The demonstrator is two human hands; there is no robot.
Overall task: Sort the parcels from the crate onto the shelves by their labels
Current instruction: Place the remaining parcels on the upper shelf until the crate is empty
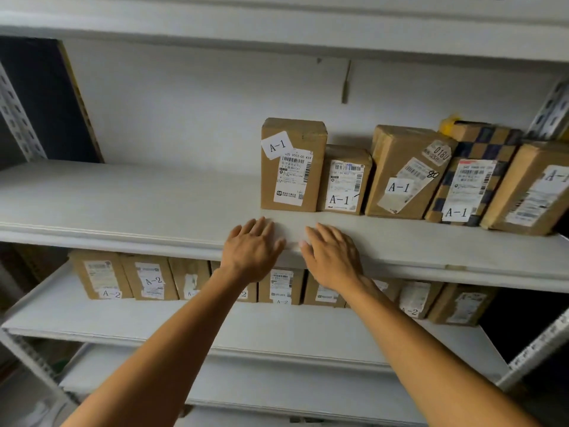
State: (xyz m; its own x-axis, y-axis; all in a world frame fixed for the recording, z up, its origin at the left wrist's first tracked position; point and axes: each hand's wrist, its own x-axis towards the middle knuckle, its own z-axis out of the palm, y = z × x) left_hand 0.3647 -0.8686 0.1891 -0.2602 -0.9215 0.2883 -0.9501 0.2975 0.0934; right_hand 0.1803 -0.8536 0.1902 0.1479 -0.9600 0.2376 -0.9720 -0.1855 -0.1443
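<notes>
Reading A-1 parcels [293, 164], A-2 parcels [150, 280] below

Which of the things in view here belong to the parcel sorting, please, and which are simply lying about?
Part of the job:
- A-1 parcels standing on the upper shelf
- A-2 parcels in a row on the lower shelf
- left hand and right hand, both open and empty at the upper shelf's front edge

Just there:
- strip hanging on the back wall
- dark panel at far left
</notes>
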